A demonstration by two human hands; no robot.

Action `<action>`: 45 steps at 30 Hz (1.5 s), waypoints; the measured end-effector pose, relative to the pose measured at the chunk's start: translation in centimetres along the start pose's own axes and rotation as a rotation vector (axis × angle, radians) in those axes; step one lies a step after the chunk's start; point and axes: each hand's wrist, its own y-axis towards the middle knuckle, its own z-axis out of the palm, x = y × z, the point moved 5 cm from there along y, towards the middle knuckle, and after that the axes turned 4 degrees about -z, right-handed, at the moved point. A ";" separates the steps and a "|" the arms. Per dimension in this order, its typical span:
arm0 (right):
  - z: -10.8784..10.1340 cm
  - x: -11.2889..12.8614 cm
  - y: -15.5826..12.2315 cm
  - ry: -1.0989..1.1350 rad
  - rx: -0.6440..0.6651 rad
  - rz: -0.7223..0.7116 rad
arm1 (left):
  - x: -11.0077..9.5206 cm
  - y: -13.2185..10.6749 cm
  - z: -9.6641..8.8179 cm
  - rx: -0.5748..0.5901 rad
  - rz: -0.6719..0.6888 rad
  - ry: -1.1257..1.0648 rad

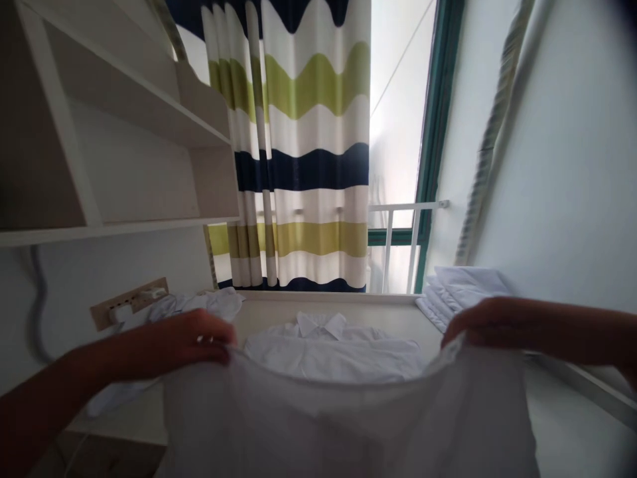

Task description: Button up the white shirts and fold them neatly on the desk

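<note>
A: Count on hands and cloth?
B: Two hands, one white garment (348, 431) between them. Left hand (206, 335) has its left top edge, right hand (480, 322) its right.
A: Fingers?
B: Closed on both sides, pinching fabric. Edge sags between them. Garment hangs in the foreground, in front of the counter (393, 315).
A: On the counter?
B: One collared shirt (333, 355), laid flat, collar at the far end. One stack (465, 289) of folded white cloth at right, several layers, beyond the right hand. Loose white cloth (204, 307) at left; can't tell how many pieces.
A: Containers?
B: One shelf unit (159, 227), upper left, open-fronted. Leftmost bay too dark to read.
A: Else?
B: One curtain (318, 169), wavy bands, partly across one window (398, 113).
</note>
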 end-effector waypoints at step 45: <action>24.3 -7.3 -2.6 -0.337 0.045 -0.065 | 3.9 4.6 23.8 -0.001 0.135 0.323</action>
